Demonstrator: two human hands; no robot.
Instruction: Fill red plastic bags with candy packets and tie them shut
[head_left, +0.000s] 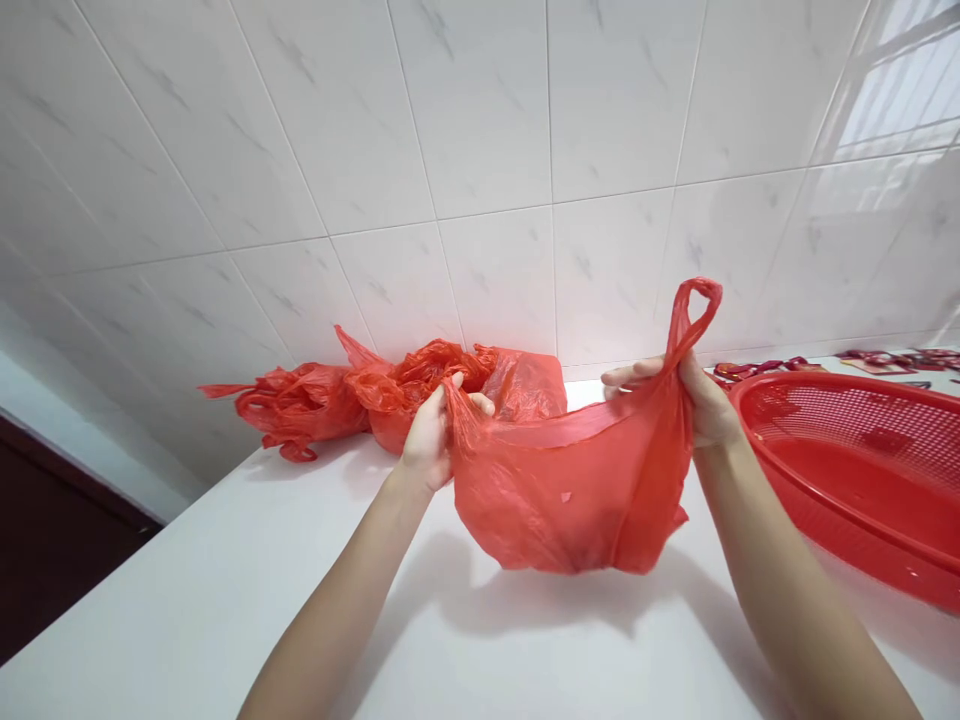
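Red plastic carrier bag [571, 495] held up in front of the wearer, over a white desk [225, 610], its lower edge sagging into a shallow belly and its shadow lying on the desktop below. Hands well apart, both clamped on the bag. Left hand [429, 440] pinches the gathered film at the bag's left side, near the top edge, with the thumb on top. Right hand [697, 400] closes around the base of the right handle, whose loop [697, 298] stands up above the fingers [634, 371], slightly tilted. The mouth is stretched between the two hands as a taut, slack-ended band of film; contents, if any, cannot be determined from this view. Beyond the left hand, a heap of crumpled red plastic bags [375, 395] lies on the desk against the wall, just behind the held bag and not obviously touching it. To the right of the right hand sits a large oval red plastic basket [847, 470] with a mesh wall, its rim near that hand. Small red items [885, 361] lie along the far right of the desk, too small to identify. Behind everything is a white marble-effect tile wall [480, 130]. Dark floor [52, 540] shows past the desk's left edge.
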